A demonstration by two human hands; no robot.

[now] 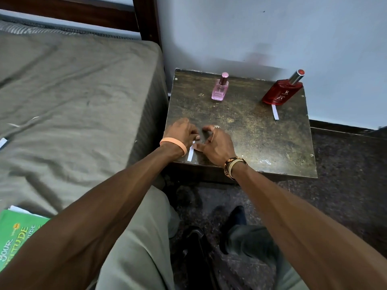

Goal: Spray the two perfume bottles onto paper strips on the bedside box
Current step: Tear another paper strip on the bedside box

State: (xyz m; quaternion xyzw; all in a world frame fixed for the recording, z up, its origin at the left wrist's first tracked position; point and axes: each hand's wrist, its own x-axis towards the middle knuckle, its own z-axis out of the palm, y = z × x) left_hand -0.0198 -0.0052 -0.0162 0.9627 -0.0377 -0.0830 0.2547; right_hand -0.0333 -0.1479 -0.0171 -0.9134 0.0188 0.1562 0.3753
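So both hands are down at the near left corner of the box (251, 139), working on one paper strip (191, 154). The left hand (183, 130) has its fingers curled in tight, and the tips look like they're pinching the far end of that strip. That end is tucked under the fingers, so I can't see it properly. The right hand (218, 144) is a lot looser. Its thumb lies flat on the strip just beside the left fingertips, while the other fingers arch up off the box top, spread apart and holding nothing. The rest of the strip sticks out toward the person from between the two hands, flat on the box and close to its front edge.

The bottles are both well away from the hands, standing along the back of the box near the wall (272, 34). The pink bottle (219, 90) is upright, roughly straight back from the hands. The red bottle (280, 92) is off in the far right corner. A second strip (275, 112) lies flat right in front of the red bottle, its far end touching or slipped under the base.

There's an orange wristband (173, 143) on the left wrist, and a ring (216, 127) and bracelet (234, 164) on the right. The bed (73, 91) sits against the box's left side, with a green book (18, 233) on it.
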